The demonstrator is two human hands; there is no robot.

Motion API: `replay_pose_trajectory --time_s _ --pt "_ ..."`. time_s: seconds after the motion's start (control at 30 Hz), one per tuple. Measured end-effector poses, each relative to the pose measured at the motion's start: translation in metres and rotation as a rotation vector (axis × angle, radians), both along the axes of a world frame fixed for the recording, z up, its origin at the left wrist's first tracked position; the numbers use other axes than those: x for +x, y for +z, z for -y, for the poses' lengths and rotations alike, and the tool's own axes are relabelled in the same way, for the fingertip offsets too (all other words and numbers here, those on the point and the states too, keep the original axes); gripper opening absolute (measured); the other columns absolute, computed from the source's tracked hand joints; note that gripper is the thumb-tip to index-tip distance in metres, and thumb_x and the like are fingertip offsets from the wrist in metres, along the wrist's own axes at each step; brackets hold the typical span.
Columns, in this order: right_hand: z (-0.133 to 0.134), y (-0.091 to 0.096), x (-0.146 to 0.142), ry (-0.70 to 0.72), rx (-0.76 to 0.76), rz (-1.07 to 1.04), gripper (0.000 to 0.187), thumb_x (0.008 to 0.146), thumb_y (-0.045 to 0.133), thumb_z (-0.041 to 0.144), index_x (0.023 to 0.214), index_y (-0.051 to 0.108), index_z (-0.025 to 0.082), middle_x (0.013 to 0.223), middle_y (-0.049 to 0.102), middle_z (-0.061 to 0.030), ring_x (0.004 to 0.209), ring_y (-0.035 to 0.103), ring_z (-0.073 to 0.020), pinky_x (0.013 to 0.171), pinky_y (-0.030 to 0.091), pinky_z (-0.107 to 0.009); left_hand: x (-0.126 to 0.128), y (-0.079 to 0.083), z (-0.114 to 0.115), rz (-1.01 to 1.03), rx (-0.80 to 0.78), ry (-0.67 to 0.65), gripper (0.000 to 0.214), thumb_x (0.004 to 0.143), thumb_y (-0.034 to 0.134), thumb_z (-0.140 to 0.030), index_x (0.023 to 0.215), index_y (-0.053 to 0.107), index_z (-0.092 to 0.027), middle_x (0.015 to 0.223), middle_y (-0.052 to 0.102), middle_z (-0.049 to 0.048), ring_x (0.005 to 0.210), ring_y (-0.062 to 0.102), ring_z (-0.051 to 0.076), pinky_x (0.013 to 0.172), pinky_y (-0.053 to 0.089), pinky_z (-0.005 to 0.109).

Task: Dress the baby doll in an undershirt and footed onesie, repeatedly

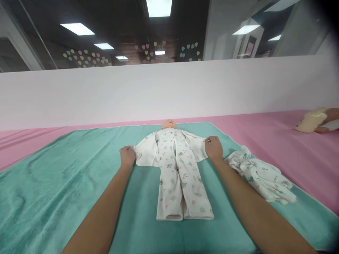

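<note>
Baby outfit [169, 158], head view (only one): white printed cloth, spread face-up mid-blanket on the teal blanket [79, 183], leg openings toward the wearer, neck end at the doll's head [168, 124]. Can't tell how much of the doll is inside. Left hand [127, 156]: fingers curled nearly closed, pinching the sleeve end on its side. Right hand [214, 147]: also curled nearly closed, on the opposite sleeve end; exact finger contact partly hidden. Sleeves out sideways, legs straight and slightly apart. Handling, my read: light, soft, limp, probably thin cotton; no stiffness to hold shape, so it'll fold or bunch if pulled from one point. Not fragile, low slip in bare fingers; blanket nap likely drags a bit. Best grips: sleeve cuffs in pairs, shoulder seams, or leg hems, with even tension both sides. Avoid yanking one cuff, could skew the whole thing or shift the head. Crumpled printed cloth [262, 174] sits near the right forearm, looks equally floppy; pink sheet [270, 141] beyond.
</note>
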State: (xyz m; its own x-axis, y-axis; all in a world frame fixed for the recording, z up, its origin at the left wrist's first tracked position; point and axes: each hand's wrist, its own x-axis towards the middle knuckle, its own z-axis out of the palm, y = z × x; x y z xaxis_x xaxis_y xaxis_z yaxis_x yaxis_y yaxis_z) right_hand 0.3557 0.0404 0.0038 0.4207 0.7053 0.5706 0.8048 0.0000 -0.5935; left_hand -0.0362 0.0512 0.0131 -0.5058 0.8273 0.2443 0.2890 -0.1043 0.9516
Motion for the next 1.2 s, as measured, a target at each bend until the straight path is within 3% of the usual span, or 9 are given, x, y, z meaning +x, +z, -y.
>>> replay_pose_trajectory --time_s 0.07,0.13,0.27,0.37,0.47,0.6,1.2 --pt "0.005 0.007 -0.016 0.111 0.107 0.064 0.023 0.083 0.039 0.029 0.092 0.057 0.017 0.104 0.056 -0.0124 0.1 0.05 -0.0243 0.087 0.04 -0.04 0.005 0.002 0.004 -0.102 0.045 0.027 0.023 0.066 0.05 -0.012 0.086 0.059 -0.017 0.109 0.053 0.0111 0.109 0.048 0.026 0.096 0.038 0.042" --pt "0.011 0.012 -0.035 0.243 0.154 0.076 0.025 0.085 0.04 0.029 0.099 0.057 0.018 0.113 0.055 -0.0117 0.11 0.046 -0.024 0.096 0.036 -0.041 0.011 0.004 0.008 -0.273 0.107 0.015 0.029 0.07 0.048 -0.013 0.097 0.059 -0.018 0.12 0.049 0.0105 0.119 0.041 0.026 0.104 0.031 0.041" --pt "0.026 0.015 -0.074 0.515 0.122 -0.024 0.032 0.088 0.041 0.037 0.111 0.056 0.021 0.126 0.052 -0.0086 0.119 0.044 -0.0213 0.104 0.032 -0.042 0.027 0.003 0.014 -0.687 0.221 -0.06 0.034 0.083 0.039 -0.021 0.113 0.054 -0.017 0.127 0.047 0.0109 0.123 0.039 0.024 0.107 0.03 0.04" --pt "0.034 0.014 -0.092 0.639 0.055 -0.105 0.038 0.088 0.041 0.042 0.118 0.054 0.023 0.133 0.048 -0.0064 0.125 0.04 -0.0206 0.107 0.03 -0.042 0.038 -0.003 0.014 -0.888 0.202 -0.186 0.04 0.087 0.038 -0.029 0.123 0.048 -0.014 0.139 0.038 0.0124 0.134 0.025 0.025 0.111 0.023 0.042" --pt "0.037 0.013 -0.097 0.659 0.015 -0.137 0.041 0.087 0.043 0.043 0.122 0.053 0.024 0.137 0.045 -0.0053 0.128 0.037 -0.0206 0.109 0.028 -0.042 0.044 -0.009 0.013 -1.007 0.07 -0.302 0.051 0.088 0.037 -0.038 0.131 0.039 -0.011 0.148 0.026 0.0155 0.139 0.011 0.029 0.111 0.017 0.049" --pt "0.036 0.014 -0.095 0.653 -0.001 -0.152 0.043 0.086 0.044 0.041 0.124 0.052 0.023 0.139 0.043 -0.0058 0.129 0.036 -0.021 0.11 0.027 -0.042 0.045 -0.013 0.016 -1.081 -0.06 -0.371 0.058 0.089 0.032 -0.044 0.137 0.032 -0.01 0.151 0.018 0.0154 0.139 0.006 0.03 0.11 0.015 0.051" --pt "0.036 0.014 -0.094 0.636 -0.042 -0.13 0.043 0.086 0.044 0.039 0.126 0.051 0.023 0.139 0.042 -0.0037 0.13 0.035 -0.0188 0.111 0.026 -0.039 0.045 -0.008 0.022 -1.175 -0.161 -0.355 0.056 0.09 0.032 -0.038 0.139 0.029 -0.011 0.152 0.016 0.012 0.14 0.007 0.028 0.111 0.014 0.049"
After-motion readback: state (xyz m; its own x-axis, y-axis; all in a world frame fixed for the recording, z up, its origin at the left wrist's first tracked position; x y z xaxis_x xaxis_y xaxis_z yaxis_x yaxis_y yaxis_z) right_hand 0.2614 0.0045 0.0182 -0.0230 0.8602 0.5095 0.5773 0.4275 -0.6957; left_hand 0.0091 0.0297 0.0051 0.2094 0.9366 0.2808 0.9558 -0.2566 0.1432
